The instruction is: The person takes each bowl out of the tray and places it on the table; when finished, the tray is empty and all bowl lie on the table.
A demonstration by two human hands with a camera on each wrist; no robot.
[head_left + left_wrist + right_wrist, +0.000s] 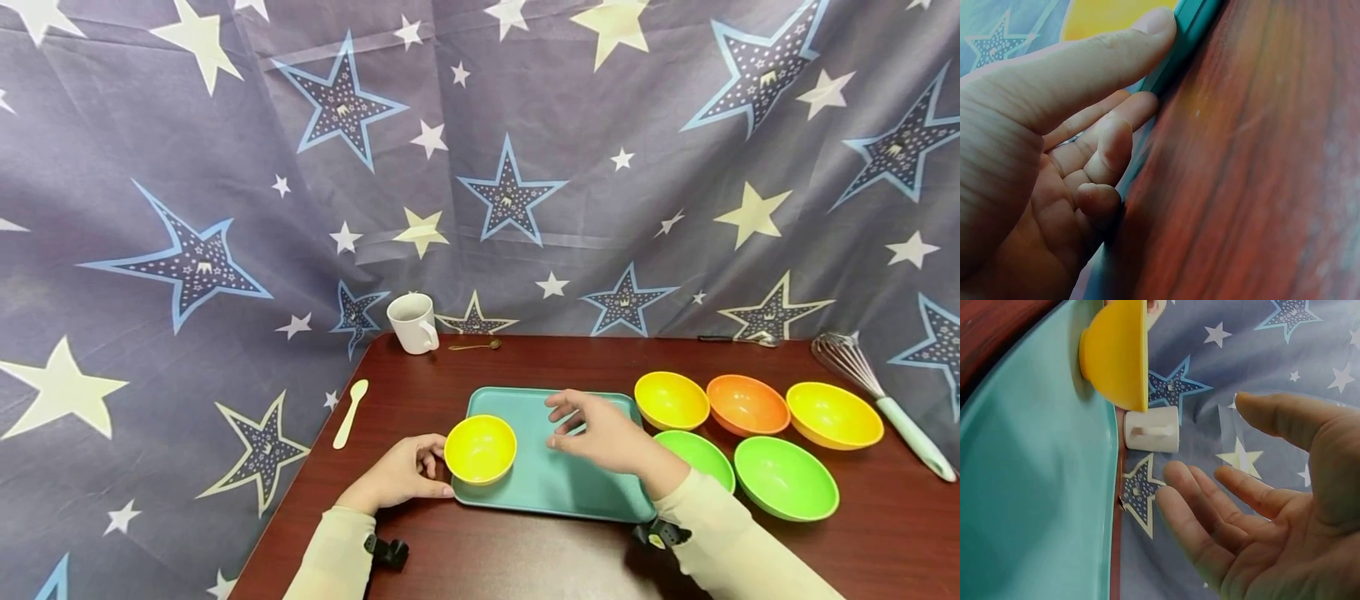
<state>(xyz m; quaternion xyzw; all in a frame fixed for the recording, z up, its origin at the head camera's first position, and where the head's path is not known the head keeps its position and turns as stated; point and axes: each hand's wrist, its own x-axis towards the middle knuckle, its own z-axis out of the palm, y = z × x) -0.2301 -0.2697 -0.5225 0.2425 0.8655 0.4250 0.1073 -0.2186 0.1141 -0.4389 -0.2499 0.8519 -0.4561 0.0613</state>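
A yellow bowl [480, 450] stands upright on the left end of a teal tray [570, 492]. My left hand [405, 475] is at the tray's left edge beside that bowl, the thumb tip at the front corner. In the left wrist view its thumb [1104, 59] lies along the tray rim and the other fingers bend loosely, with nothing gripped between them. Over the tray's right half is my right hand [603, 433], fingers spread and slightly bent around air. The right wrist view shows its palm facing the bowl [1116, 356], apart from it.
Right of the tray sit two more yellow bowls [671, 400] [834, 414], an orange bowl [747, 405] and two green bowls [786, 478] [697, 457]. A whisk [885, 400] lies far right. At the back left are a white mug [412, 323] and small spoon [475, 346]; a cream spoon [350, 414] lies left.
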